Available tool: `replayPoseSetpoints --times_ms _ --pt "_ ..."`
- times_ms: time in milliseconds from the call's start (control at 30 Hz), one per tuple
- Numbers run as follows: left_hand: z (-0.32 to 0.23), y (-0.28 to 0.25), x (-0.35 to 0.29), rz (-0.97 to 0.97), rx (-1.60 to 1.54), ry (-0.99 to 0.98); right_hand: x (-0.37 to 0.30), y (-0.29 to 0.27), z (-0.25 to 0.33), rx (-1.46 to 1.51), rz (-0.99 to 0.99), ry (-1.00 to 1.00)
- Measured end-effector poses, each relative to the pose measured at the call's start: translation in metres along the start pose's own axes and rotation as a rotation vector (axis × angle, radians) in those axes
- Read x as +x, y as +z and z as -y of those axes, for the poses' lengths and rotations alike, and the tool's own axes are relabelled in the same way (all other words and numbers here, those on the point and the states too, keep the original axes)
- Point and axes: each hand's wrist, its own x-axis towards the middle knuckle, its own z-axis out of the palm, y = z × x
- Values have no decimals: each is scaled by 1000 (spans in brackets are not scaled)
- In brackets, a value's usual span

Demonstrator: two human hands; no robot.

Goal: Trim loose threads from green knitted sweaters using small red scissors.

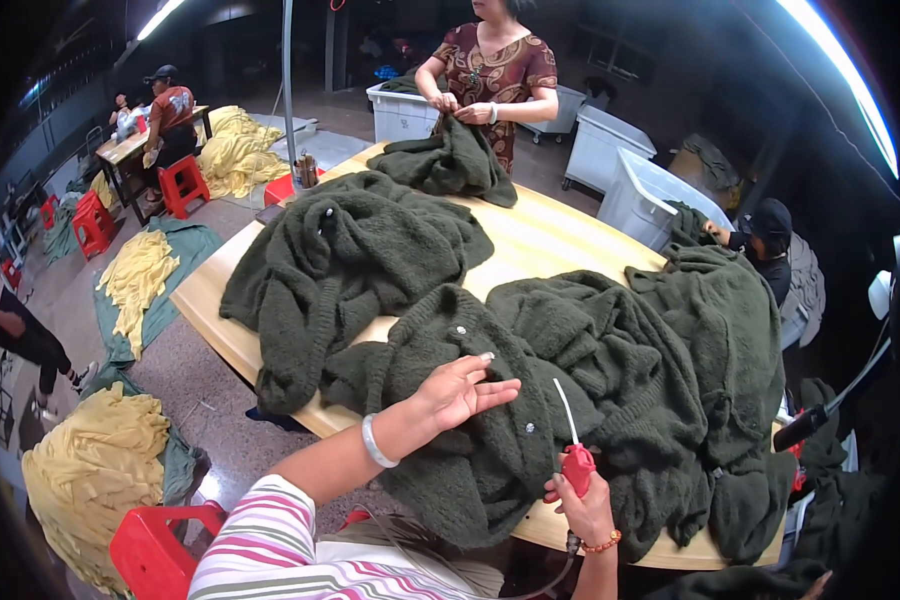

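Note:
My right hand [590, 510] is closed around a red air blow gun [577, 468] with a thin white nozzle; a hose runs from its lower end. The nozzle points away from me, over a dark green knitted cardigan [450, 345] with shiny round buttons. Above that same cardigan, my left hand [458, 392] is open, its fingers stretched out; whether they touch the knit I cannot tell. A heap of dark green knitwear [370, 240] lies beyond it, and more green garments [610, 370] spread to the right.
Across the wooden table [540, 235], a person handles another green garment [455, 155]. At the right, another person reaches toward knitwear near a white bin [635, 195]. A red stool [155, 550] and a pile of yellow cloth [95, 470] stand at my left.

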Motion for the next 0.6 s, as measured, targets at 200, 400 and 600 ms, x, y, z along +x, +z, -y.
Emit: replayPoseSetpoints --times_ms 200,400,600 --pt "5 -22 29 11 -232 69 5 16 -18 -34 80 52" --pt "11 -43 54 -29 -215 126 0 18 -22 6 77 52" --pt "26 -52 61 -130 -137 168 3 17 1 -207 98 -30"
